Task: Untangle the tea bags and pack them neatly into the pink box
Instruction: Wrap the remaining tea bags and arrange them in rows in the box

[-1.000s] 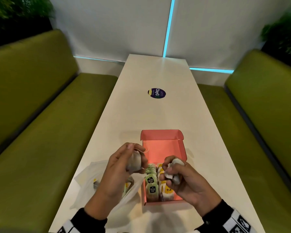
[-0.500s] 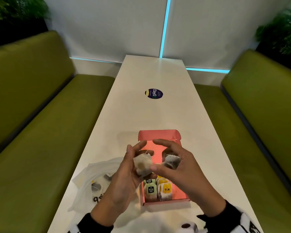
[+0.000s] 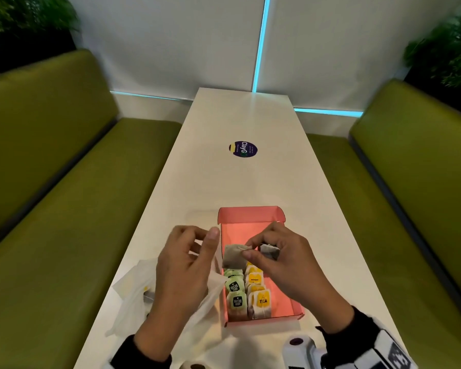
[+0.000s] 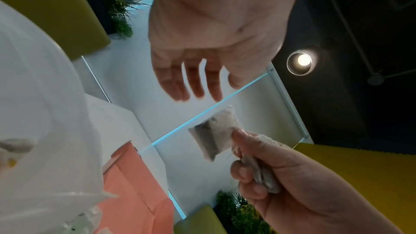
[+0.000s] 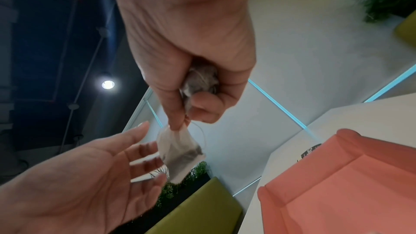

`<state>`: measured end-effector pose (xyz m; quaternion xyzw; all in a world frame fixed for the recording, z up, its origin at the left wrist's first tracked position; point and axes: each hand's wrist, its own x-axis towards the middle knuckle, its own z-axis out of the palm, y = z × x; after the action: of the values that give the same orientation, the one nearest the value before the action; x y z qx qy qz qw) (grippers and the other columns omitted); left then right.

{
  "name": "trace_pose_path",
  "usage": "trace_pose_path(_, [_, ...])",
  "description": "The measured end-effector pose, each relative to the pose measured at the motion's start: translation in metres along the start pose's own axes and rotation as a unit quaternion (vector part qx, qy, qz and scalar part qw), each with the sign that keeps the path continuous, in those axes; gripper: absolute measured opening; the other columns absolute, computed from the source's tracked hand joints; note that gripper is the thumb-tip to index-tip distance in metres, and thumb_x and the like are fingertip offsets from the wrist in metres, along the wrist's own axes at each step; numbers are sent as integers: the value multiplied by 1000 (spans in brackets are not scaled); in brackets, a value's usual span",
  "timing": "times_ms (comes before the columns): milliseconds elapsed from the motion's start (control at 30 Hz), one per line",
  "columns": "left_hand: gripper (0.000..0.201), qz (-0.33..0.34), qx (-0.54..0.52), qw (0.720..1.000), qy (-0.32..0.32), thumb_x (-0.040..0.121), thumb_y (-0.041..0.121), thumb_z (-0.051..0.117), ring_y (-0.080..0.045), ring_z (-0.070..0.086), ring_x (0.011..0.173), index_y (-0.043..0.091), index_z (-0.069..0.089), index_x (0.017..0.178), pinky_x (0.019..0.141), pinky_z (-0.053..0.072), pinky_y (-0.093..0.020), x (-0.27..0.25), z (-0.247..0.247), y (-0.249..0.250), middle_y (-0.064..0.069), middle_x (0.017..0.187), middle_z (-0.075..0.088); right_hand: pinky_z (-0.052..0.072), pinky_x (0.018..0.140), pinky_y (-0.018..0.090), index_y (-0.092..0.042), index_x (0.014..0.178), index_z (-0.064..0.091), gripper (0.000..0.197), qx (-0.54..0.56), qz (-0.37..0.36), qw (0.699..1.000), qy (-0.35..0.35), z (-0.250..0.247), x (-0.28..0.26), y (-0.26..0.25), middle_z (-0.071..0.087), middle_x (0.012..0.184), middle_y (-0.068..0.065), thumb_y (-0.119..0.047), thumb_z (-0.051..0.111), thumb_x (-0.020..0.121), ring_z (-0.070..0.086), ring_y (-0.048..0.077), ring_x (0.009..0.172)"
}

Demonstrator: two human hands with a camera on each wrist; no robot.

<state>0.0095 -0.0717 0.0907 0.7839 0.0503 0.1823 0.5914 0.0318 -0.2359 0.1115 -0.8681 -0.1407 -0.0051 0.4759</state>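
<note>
The pink box (image 3: 290, 302) lies open on the white table, lid flap at its far end, with green-tagged (image 3: 236, 294) and yellow-tagged tea bags (image 3: 260, 299) in two rows at its near end. My right hand (image 3: 274, 257) hovers over the box and pinches a grey tea bag (image 3: 233, 258) (image 4: 212, 133) (image 5: 180, 152) by its corner, with a second tea bag (image 3: 269, 251) (image 5: 200, 81) bunched in the same fingers. My left hand (image 3: 186, 262) is beside it, to the left, fingers relaxed and apart (image 4: 193, 77), holding nothing.
A white plastic bag (image 3: 133, 291) with more tea bags lies left of the box under my left hand. A round dark sticker (image 3: 242, 149) sits mid-table. Green benches (image 3: 64, 235) flank both sides. A white device (image 3: 301, 347) rests at the near table edge.
My left hand let go of its tea bag and drew away to the left. The right hand now holds both bags, one dangling from its fingertips over the box.
</note>
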Motion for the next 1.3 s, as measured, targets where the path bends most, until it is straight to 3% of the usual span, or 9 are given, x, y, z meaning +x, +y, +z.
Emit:
trace_pose_path(67, [26, 36, 13, 999, -6, 79, 57, 63, -6, 57, 82, 31, 61, 79, 68, 46, -21, 3, -1, 0, 11, 96, 53, 40, 59, 9, -19, 77, 70, 3, -6, -3, 1000, -2, 1, 0, 1, 54, 79, -7, -19, 74, 77, 53, -3, 76])
trace_pose_path(133, [22, 37, 16, 996, -76, 72, 55, 70, -5, 60, 85, 39, 64, 86, 68, 49, -15, 2, -1, 6, 16, 96, 59, 41, 61, 9, -16, 79, 72, 8, -7, -4, 1000, -2, 1, 1, 1, 53, 78, -9, -24, 74, 76, 53, -4, 77])
trace_pose_path(233, [7, 3, 10, 988, -154, 77, 28, 75, -1, 66, 68, 33, 70, 80, 57, 49, -14, 1, -1, 16, 16, 74, 71, 45, 58, 12, -19, 78, 72, 9, 8, 7, 1000, 5, 1, 1, 1, 54, 79, -8, -27, 75, 75, 54, -2, 76])
trace_pose_path(400, [14, -31, -6, 992, -122, 78, 14, 72, 3, 58, 53, 27, 74, 72, 54, 43, -8, 7, -2, 14, 13, 63, 70, 49, 59, 28, -32, 61, 68, 18, 67, 41, 997, -9, -6, 2, 8, 58, 75, -7, -23, 80, 70, 55, 3, 64])
trace_pose_path(600, [18, -48, -76, 993, -77, 81, 5, 67, -6, 57, 51, 19, 72, 71, 54, 49, -19, 6, 1, 13, 4, 64, 69, 40, 55, 13, -33, 62, 66, 21, 82, 34, 987, -132, -13, -4, 3, 58, 76, -9, -20, 76, 75, 52, -1, 60])
trace_pose_path(800, [11, -18, -113, 988, -107, 85, 5, 61, -21, 68, 77, 12, 69, 82, 71, 56, -33, 4, 5, 9, -6, 79, 71, 39, 48, 17, -27, 61, 65, 21, 23, 77, 995, -57, -11, 4, -1, 58, 76, 1, -26, 70, 81, 50, 4, 50])
trace_pose_path(933, [6, 1, -133, 984, -116, 86, 11, 58, -14, 69, 79, 11, 64, 85, 73, 54, -22, 1, 7, 9, -1, 80, 71, 45, 63, 27, -20, 73, 75, 11, -67, 48, 997, -13, -5, 5, -5, 59, 75, -2, -27, 70, 80, 55, 9, 64])
trace_pose_path(1133, [13, 28, -155, 982, -107, 83, 24, 51, -7, 68, 88, 14, 57, 88, 64, 49, -13, -2, 12, 10, -2, 95, 59, 41, 62, 22, -25, 88, 76, 14, -141, 17, 989, 37, 2, 2, -9, 47, 68, -16, -35, 70, 79, 51, 2, 62])
trace_pose_path(1300, [16, 2, -218, 971, -98, 82, 22, 51, -9, 67, 81, 8, 55, 88, 70, 51, -15, -3, 14, 10, 5, 79, 69, 48, 65, 25, -25, 87, 77, 17, -102, 12, 993, 55, 5, 1, -11, 50, 69, -14, -38, 70, 78, 54, 5, 65])
